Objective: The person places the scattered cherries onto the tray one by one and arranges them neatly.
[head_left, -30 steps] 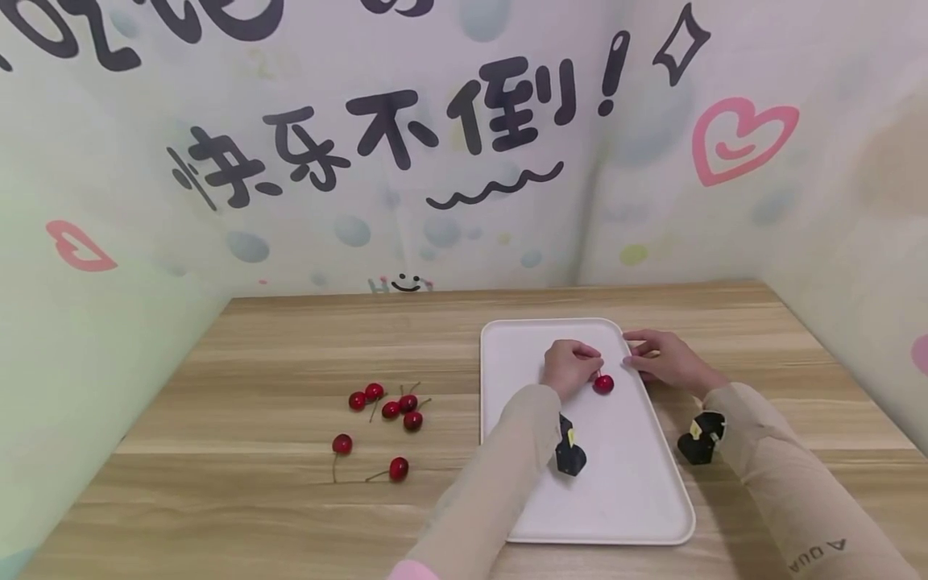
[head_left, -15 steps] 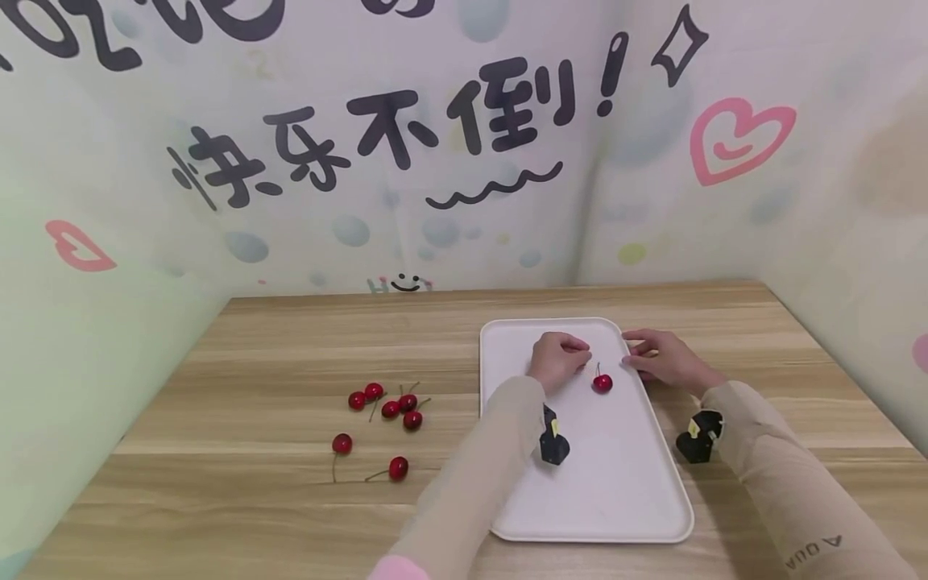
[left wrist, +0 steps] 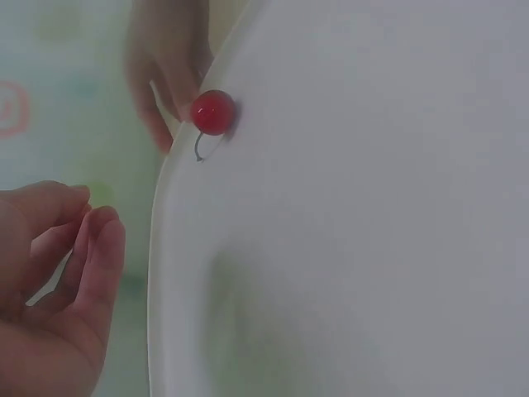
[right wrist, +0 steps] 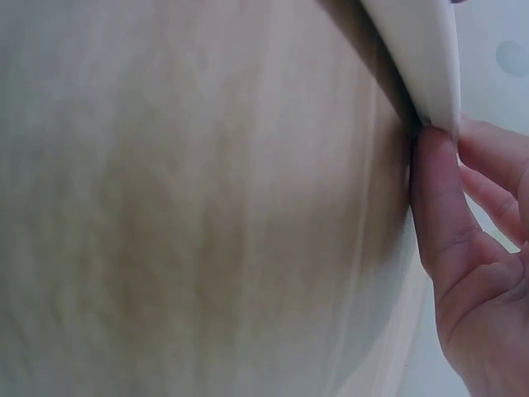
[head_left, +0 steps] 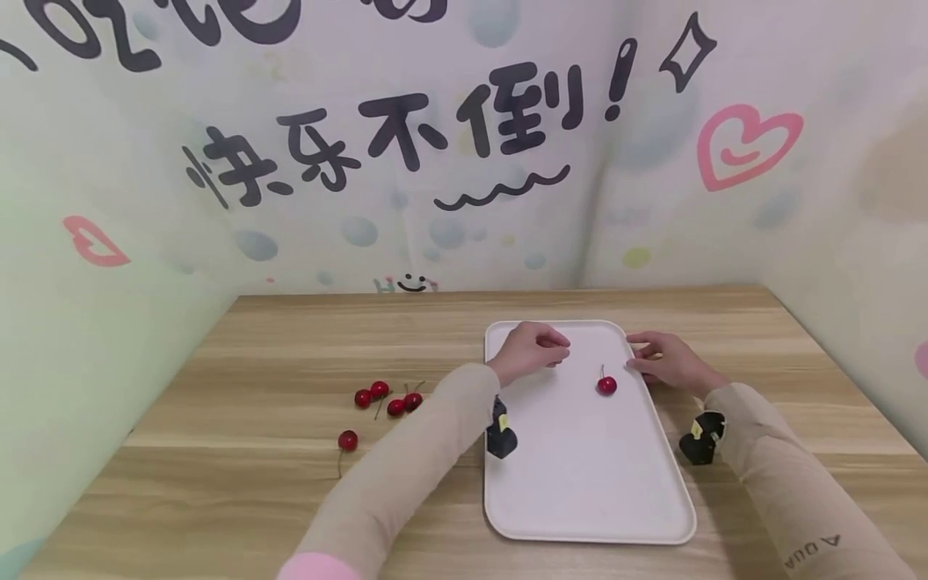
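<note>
A single red cherry (head_left: pixel 606 386) with its stem up lies on the white tray (head_left: pixel 580 475), close to the right rim. My left hand (head_left: pixel 532 348) is over the tray's far left part, apart from the cherry. Its fingers are loosely bent, with the thumb near the fingertips, and nothing shows between them in the left wrist view. At the tray's far right corner my right hand (head_left: pixel 670 360) touches the outer rim with thumb and fingers; the thumb (right wrist: pixel 438 178) lies against the rim's outer side in the right wrist view.
Several more cherries lie on the wooden table (head_left: pixel 239 451) left of the tray: a small cluster (head_left: pixel 379 390) and one apart (head_left: pixel 348 441). My left sleeve (head_left: pixel 406 467) crosses the table there and may hide others. A printed cloth (head_left: pixel 406 242) stands behind the table.
My left hand has let go of the cherry's stem and moved left and slightly away from me. The cherry stays on the tray. My right hand has kept its place at the rim.
</note>
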Tool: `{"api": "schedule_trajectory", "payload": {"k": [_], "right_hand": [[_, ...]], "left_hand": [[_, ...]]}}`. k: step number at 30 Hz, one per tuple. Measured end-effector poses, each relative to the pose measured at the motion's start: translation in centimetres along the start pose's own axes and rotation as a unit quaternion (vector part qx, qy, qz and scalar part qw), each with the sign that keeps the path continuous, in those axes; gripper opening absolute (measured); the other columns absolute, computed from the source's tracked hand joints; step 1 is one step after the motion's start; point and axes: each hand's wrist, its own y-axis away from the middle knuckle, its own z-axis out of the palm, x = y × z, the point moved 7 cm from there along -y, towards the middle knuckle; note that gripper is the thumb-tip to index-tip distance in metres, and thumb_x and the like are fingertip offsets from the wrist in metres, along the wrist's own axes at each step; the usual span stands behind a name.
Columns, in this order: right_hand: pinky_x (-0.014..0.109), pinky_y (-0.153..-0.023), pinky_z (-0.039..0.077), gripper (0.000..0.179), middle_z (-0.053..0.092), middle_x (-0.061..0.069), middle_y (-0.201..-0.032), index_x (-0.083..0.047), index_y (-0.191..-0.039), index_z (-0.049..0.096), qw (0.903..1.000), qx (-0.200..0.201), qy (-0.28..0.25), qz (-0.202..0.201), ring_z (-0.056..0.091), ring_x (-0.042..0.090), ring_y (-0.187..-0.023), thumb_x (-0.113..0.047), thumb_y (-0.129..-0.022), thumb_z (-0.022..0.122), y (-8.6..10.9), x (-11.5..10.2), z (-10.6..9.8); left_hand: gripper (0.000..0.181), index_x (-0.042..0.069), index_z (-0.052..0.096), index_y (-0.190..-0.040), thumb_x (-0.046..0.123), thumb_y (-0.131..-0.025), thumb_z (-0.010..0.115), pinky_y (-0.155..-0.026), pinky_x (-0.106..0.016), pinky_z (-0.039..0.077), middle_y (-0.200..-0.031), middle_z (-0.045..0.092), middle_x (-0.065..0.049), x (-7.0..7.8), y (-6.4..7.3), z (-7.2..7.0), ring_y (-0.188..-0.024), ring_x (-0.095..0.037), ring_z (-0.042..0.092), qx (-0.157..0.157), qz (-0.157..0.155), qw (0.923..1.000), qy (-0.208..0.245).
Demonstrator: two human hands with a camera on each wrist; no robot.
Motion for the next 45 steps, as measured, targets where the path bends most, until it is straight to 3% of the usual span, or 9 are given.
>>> {"api": "schedule_trajectory", "payload": {"k": [9, 14, 17, 20, 24, 30, 34, 39, 45], "right_hand": [[0.032, -0.069, 0.051, 0.053, 0.052, 0.026, -0.099, 0.012, -0.126, 0.035, 1.0, -0.006, -0.004, -0.003, 0.058, 0.022, -0.08, -0.009, -0.084, 0.06, -0.2, 0.5, 0.1], [0.032, -0.07, 0.05, 0.054, 0.051, 0.026, -0.102, 0.01, -0.127, 0.034, 0.9999, -0.01, 0.007, -0.003, 0.058, 0.023, -0.082, -0.012, -0.085, 0.06, -0.2, 0.6, 0.1], [0.032, -0.07, 0.05, 0.055, 0.051, 0.026, -0.102, 0.01, -0.127, 0.034, 0.9998, -0.012, 0.013, -0.004, 0.058, 0.023, -0.082, -0.013, -0.085, 0.06, -0.3, 0.5, 0.1], [0.032, -0.071, 0.05, 0.055, 0.051, 0.026, -0.102, 0.01, -0.127, 0.034, 0.9998, -0.013, 0.015, -0.002, 0.059, 0.023, -0.082, -0.013, -0.085, 0.06, -0.2, 0.5, 0.1], [0.032, -0.071, 0.05, 0.056, 0.051, 0.025, -0.102, 0.01, -0.128, 0.033, 0.9997, -0.015, 0.021, 0.002, 0.058, 0.022, -0.082, -0.014, -0.084, 0.06, -0.1, 0.4, 0.1], [0.032, -0.071, 0.05, 0.057, 0.051, 0.025, -0.102, 0.009, -0.128, 0.033, 0.9996, -0.014, 0.024, 0.001, 0.059, 0.022, -0.082, -0.015, -0.085, 0.06, -0.3, 0.5, 0.3], [0.033, -0.072, 0.05, 0.058, 0.05, 0.024, -0.103, 0.009, -0.129, 0.033, 0.9995, -0.014, 0.028, 0.007, 0.058, 0.022, -0.082, -0.017, -0.085, 0.06, -0.2, 0.8, 0.3], [0.033, -0.072, 0.05, 0.057, 0.05, 0.025, -0.104, 0.009, -0.129, 0.033, 0.9995, -0.013, 0.029, 0.007, 0.058, 0.023, -0.083, -0.017, -0.085, 0.06, -0.1, 0.6, 0.5], [0.033, -0.071, 0.05, 0.057, 0.05, 0.025, -0.104, 0.009, -0.128, 0.033, 0.9995, -0.011, 0.029, 0.0, 0.059, 0.023, -0.083, -0.016, -0.085, 0.06, -0.3, 0.6, 0.3]], "left_hand": [[0.02, -0.004, 0.062, -0.098, 0.009, -0.082, 0.062, -0.067, -0.022, 0.049, -0.084, 0.062, -0.008, -0.4, 3.8, -3.7, -0.085, -0.029, 0.061, -0.037, 0.01, 0.9993, 0.001], [0.022, -0.003, 0.061, -0.101, 0.01, -0.084, 0.06, -0.072, -0.028, 0.05, -0.094, 0.061, -0.017, -0.5, 6.3, -6.4, -0.087, -0.03, 0.06, -0.031, 0.01, 0.9995, -0.007], [0.022, -0.002, 0.061, -0.102, 0.01, -0.084, 0.059, -0.074, -0.032, 0.049, -0.097, 0.061, -0.018, -1.3, 7.8, -8.2, -0.086, -0.027, 0.06, -0.014, -0.001, 0.9999, 0.005], [0.02, 0.003, 0.062, -0.102, 0.013, -0.085, 0.059, -0.076, -0.033, 0.049, -0.097, 0.061, -0.012, -2.5, 9.3, -9.8, -0.087, -0.024, 0.059, -0.001, -0.024, 0.9997, 0.001], [0.022, 0.005, 0.06, -0.105, 0.017, -0.087, 0.057, -0.076, -0.035, 0.048, -0.099, 0.061, -0.011, -4.2, 11.2, -11.1, -0.087, -0.027, 0.058, -0.003, -0.046, 0.9988, -0.012], [0.029, 0.001, 0.058, -0.109, 0.019, -0.087, 0.057, -0.076, -0.034, 0.048, -0.103, 0.06, -0.014, -6.5, 13.9, -12.6, -0.089, -0.023, 0.058, -0.002, -0.054, 0.9984, -0.014], [0.029, 0.0, 0.059, -0.108, 0.019, -0.085, 0.059, -0.075, -0.035, 0.048, -0.1, 0.061, -0.011, -7.5, 15.4, -13.0, -0.087, -0.021, 0.057, -0.012, -0.034, 0.9989, -0.029], [0.028, -0.001, 0.059, -0.105, 0.017, -0.083, 0.062, -0.076, -0.028, 0.047, -0.095, 0.061, -0.008, -8.5, 17.2, -13.1, -0.086, -0.018, 0.057, -0.029, -0.017, 0.998, -0.054], [0.03, -0.005, 0.057, -0.106, 0.01, -0.081, 0.062, -0.076, -0.024, 0.047, -0.096, 0.061, -0.013, -9.1, 19.0, -12.8, -0.087, -0.02, 0.057, -0.041, -0.01, 0.9982, -0.043]]}}
